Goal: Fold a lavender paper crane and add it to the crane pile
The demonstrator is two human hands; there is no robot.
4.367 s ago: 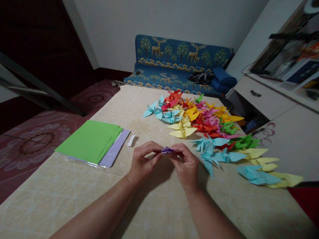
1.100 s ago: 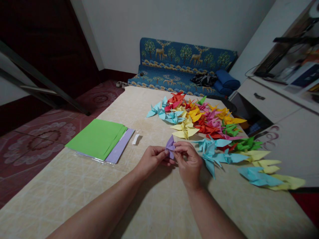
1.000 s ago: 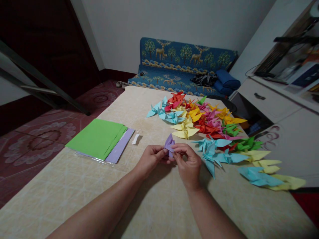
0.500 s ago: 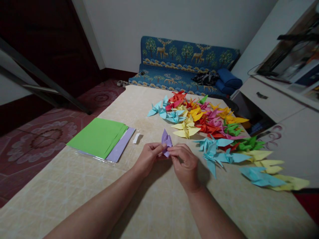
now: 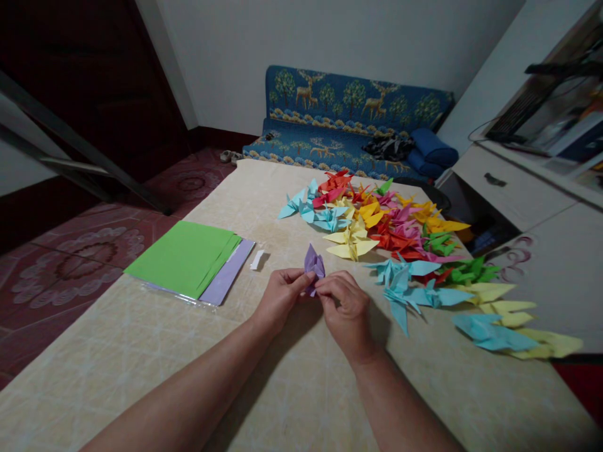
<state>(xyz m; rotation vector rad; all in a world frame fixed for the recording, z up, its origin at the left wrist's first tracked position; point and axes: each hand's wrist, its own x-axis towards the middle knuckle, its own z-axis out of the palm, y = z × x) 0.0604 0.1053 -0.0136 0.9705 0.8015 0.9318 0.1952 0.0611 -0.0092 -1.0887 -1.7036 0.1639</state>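
Observation:
A small folded purple paper figure (image 5: 313, 266) stands up between my two hands above the beige table (image 5: 141, 351). My left hand (image 5: 281, 299) pinches its lower left side with thumb and fingers closed. My right hand (image 5: 346, 312) pinches its lower right side, fingers curled. Both hands hover just over the table's middle. Part of the purple paper is hidden by my fingertips.
A stack of green and lilac paper sheets (image 5: 188, 258) lies at the left, with a small white scrap (image 5: 257, 260) beside it. Several coloured paper cranes (image 5: 400, 245) spread over the right side. A blue patterned sofa (image 5: 348, 125) stands beyond; white cabinets (image 5: 532, 207) at right.
The purple paper went from flat and low between my fingers to standing upright with its points up. My hands shifted slightly on it and stayed over the same spot.

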